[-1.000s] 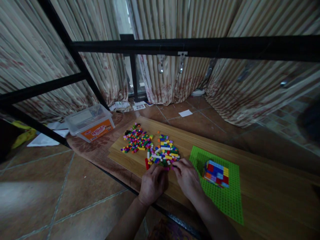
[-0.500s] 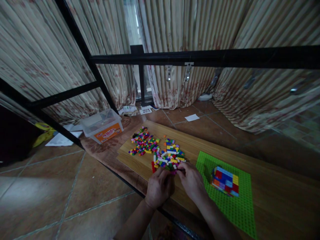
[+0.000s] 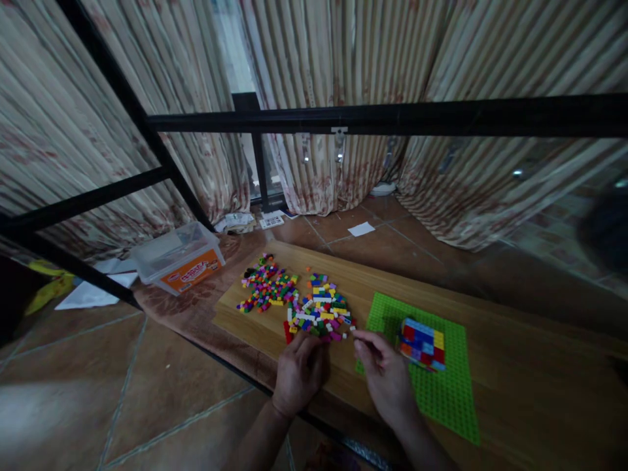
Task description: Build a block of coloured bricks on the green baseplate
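My left hand (image 3: 299,371) rests at the near edge of a loose pile of building bricks (image 3: 321,307), its fingers curled inward. Whatever they hold is hidden. Just right of the pile is my right hand (image 3: 385,373), thumb and forefinger close together, with a small pale building brick (image 3: 352,329) at their tips. Right of that hand lies a green studded baseplate (image 3: 449,399). On it stands a block (image 3: 422,343) built of red, blue, yellow and orange bricks. A red brick (image 3: 287,332) lies beside my left hand.
A second heap of small bricks (image 3: 267,284) lies at the left end of the wooden board (image 3: 392,281). Beyond it stands a clear plastic box (image 3: 179,255) with an orange label. A black metal rail (image 3: 343,121) crosses in front of the striped curtains (image 3: 304,59).
My right hand has drawn away from my left, to the right of the pile. My left hand stays by the pile's near edge. The camera view has turned slightly right.
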Available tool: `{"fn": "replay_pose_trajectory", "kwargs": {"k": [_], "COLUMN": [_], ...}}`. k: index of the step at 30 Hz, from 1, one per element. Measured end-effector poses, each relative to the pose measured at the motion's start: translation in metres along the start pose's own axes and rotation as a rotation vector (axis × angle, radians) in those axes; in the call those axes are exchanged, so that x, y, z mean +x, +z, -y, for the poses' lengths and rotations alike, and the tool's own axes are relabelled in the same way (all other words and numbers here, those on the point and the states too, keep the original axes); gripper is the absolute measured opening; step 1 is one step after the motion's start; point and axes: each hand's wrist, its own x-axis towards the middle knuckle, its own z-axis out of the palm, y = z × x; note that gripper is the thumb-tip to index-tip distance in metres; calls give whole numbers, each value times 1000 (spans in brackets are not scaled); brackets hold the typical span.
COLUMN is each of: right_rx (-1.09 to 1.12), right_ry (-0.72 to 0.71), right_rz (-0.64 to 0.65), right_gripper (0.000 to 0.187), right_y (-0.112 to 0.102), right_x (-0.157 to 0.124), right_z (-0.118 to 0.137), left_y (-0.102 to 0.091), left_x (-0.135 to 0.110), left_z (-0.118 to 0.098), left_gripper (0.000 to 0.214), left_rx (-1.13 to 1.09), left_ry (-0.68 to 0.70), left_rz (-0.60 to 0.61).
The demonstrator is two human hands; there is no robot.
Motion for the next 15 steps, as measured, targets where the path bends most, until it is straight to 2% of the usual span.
{"fn": "replay_pose_trajectory", "kwargs": {"k": [3, 6, 11, 15], "right_rx": [120, 118, 48, 46], "right_ry": [156, 236, 251, 245], "right_rz": [10, -36, -101, -149], "right_gripper": [38, 42, 44, 41], "right_y": [-7, -19, -43, -53], "right_x": [-19, -34, -46, -50], "right_z": [2, 1, -4, -7], "left_y": [1, 1, 1, 5], "left_x": [1, 0, -1, 18], "left_z": [4, 7, 7, -1], "left_gripper": [12, 12, 14, 32], "left_rx": [7, 16, 29, 242], "left_ry": [15, 39, 40, 3], "left_rz": [-5, -13, -94, -131]}}
